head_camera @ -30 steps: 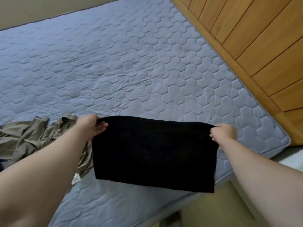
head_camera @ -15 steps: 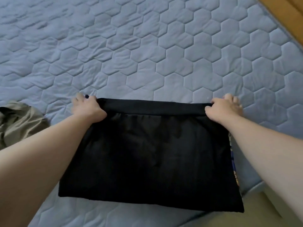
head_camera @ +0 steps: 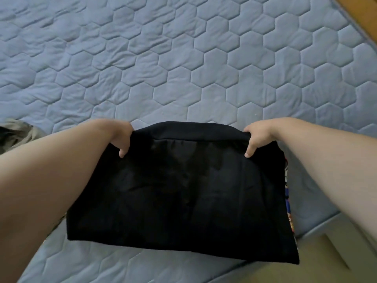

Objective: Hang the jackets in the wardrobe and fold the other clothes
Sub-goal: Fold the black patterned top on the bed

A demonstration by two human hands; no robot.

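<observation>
A black garment (head_camera: 183,193), folded into a wide rectangle, lies on the near edge of the blue quilted mattress (head_camera: 183,68). My left hand (head_camera: 121,139) grips its far left corner, thumb on top of the cloth. My right hand (head_camera: 256,139) grips the far right corner the same way. The far edge is doubled over and lifted slightly between my hands. A strip of colourful print (head_camera: 288,203) shows along the garment's right side. An olive-green garment (head_camera: 16,135) lies crumpled at the left edge, mostly out of frame.
The mattress stretches away with a hexagon quilt pattern. A wooden bed frame (head_camera: 359,9) runs along the top right corner. Beige floor (head_camera: 306,266) shows below the mattress edge at the bottom right.
The black garment came down from hanging in the air onto the mattress. My hands then drew its far edge back toward me, with the thumbs now on top. The view tilted down.
</observation>
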